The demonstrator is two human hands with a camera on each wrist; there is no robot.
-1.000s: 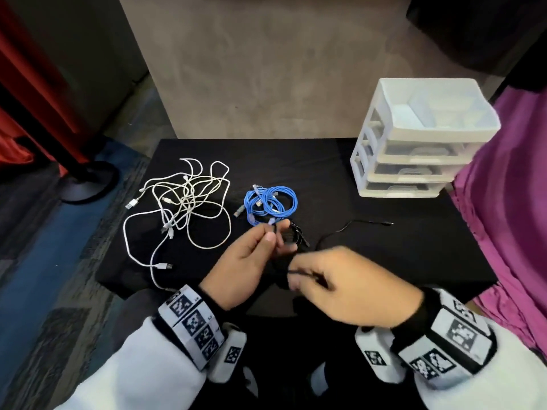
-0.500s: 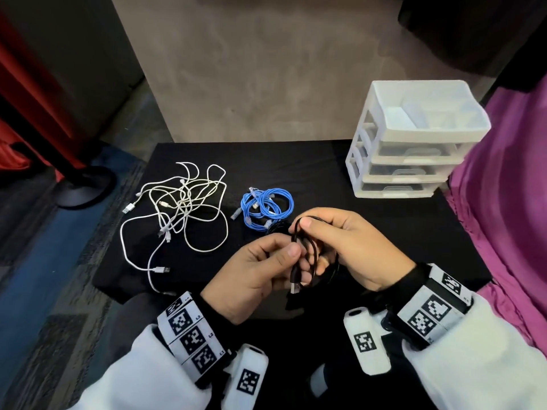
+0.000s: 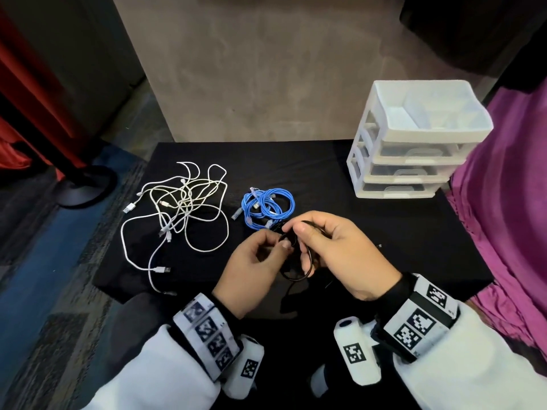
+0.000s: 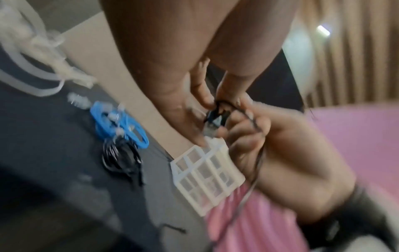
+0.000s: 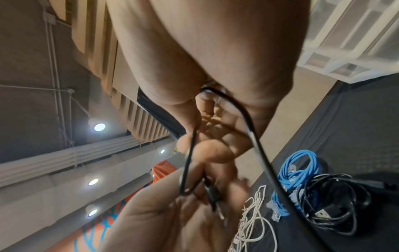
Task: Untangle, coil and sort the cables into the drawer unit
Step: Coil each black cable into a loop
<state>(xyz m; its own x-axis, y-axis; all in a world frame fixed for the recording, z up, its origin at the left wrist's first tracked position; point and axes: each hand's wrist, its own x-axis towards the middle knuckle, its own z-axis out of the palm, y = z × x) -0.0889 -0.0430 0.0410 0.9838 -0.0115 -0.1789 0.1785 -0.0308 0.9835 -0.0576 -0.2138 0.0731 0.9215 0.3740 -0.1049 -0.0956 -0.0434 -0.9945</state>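
Both hands work a thin black cable (image 3: 307, 261) above the table's near edge. My left hand (image 3: 254, 261) pinches its plug end (image 4: 212, 119) between thumb and fingertips. My right hand (image 3: 334, 253) holds a loop of the same cable (image 5: 254, 136) curled through its fingers. A coiled blue cable bundle (image 3: 268, 207) lies just beyond the hands, with a black cable coil (image 5: 332, 204) beside it. A tangle of white cables (image 3: 180, 208) sprawls on the left. The white drawer unit (image 3: 414, 143) stands at the back right, its three drawers pushed in.
A black cloth covers the small table (image 3: 325, 170). A purple fabric mass (image 3: 509, 220) crowds the table's right side. A round stand base (image 3: 85, 187) sits on the floor at left, by a red curtain (image 3: 29, 99).
The right hand has drawn the trailing black cable in from the table and looped it against the left hand. Both hands stay close together, the loop now hanging between them.
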